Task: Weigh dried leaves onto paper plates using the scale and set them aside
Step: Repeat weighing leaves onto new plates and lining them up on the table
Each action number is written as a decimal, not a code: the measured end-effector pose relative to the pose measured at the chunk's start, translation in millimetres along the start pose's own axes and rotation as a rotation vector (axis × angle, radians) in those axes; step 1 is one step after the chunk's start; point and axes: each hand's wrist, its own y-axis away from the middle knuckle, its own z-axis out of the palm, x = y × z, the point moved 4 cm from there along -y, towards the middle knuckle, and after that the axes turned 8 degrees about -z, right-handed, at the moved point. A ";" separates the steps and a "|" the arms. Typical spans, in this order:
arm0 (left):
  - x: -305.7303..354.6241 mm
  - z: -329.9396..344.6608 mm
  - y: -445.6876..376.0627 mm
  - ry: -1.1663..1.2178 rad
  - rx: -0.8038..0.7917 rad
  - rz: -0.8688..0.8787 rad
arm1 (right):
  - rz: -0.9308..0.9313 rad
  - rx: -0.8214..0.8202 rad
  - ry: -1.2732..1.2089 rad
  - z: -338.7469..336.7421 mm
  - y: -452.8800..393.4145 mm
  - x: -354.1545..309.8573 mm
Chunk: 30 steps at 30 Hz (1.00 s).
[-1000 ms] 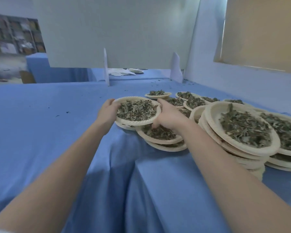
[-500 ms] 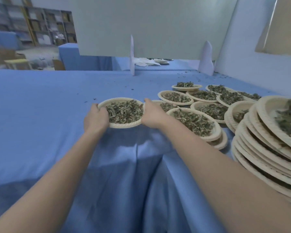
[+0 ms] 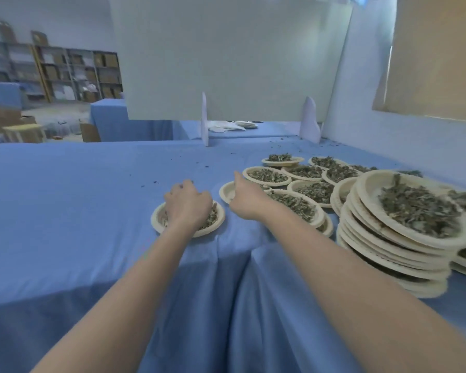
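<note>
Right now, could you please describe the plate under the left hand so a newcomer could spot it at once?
Start at the tall stack of leaf-filled plates on the right of the blue tablecloth, then look left past the overlapping plates. The plate of dried leaves lies alone, farthest left, touching no other plate, with the left hand over it.

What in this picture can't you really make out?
- The plate under the left hand: head view, the hand covers most of its leaves.
- The right hand: its fingers point away, so their pose is unclear.
- The stack of plates at right: blurred, and the frame edge cuts off its neighbours.
- No scale shows anywhere in the head view.
</note>
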 end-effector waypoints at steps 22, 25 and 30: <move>352.7 164.8 375.8 0.318 -0.651 0.671 | 0.499 0.481 0.160 -288.9 391.1 227.6; 365.6 207.1 396.7 0.178 -0.641 0.640 | 0.662 0.474 0.172 -295.3 432.2 275.6; 367.1 244.2 403.8 0.131 -0.677 0.490 | 0.812 0.453 0.114 -287.9 456.6 328.1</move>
